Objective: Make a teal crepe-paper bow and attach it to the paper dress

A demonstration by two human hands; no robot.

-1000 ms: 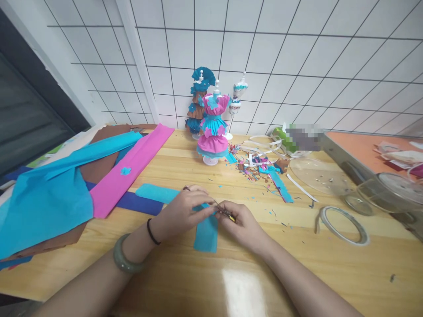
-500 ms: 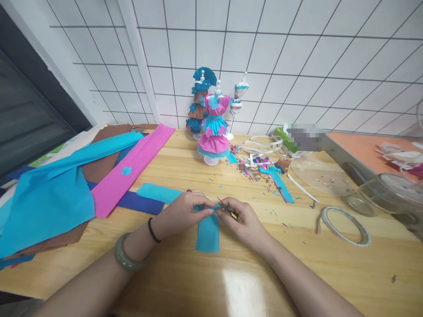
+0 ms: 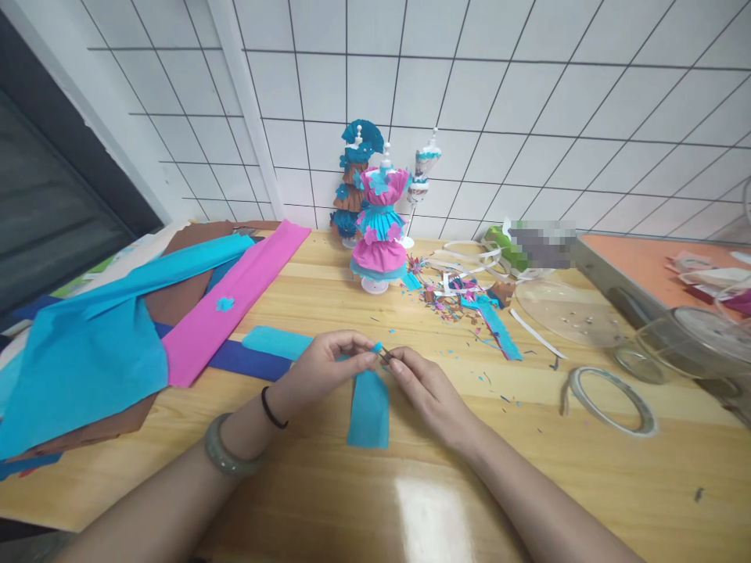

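My left hand (image 3: 339,358) is closed, pinching a small piece of blue crepe paper (image 3: 378,346) between thumb and fingertips. My right hand (image 3: 423,385) is closed around small scissors (image 3: 386,355); only their narrow metal blades show, right beside the blue piece, and their handles are hidden in the fingers. Flat on the table just below both hands lies a blue paper strip (image 3: 369,414). Another rolled or folded blue strip (image 3: 275,342) reaches out from behind my left hand.
Three miniature dress forms stand by the tiled wall, the pink-and-blue one (image 3: 381,227) in front. Paper scraps (image 3: 451,297) lie right of it. A tape roll (image 3: 613,401) and a clear plastic lid (image 3: 563,313) are at the right. Crepe sheets, including a pink one (image 3: 235,305), cover the left.
The scissors have turned within my right hand, so their handles no longer show. The small blue piece has lifted slightly, and my left fingers have shifted up a little.
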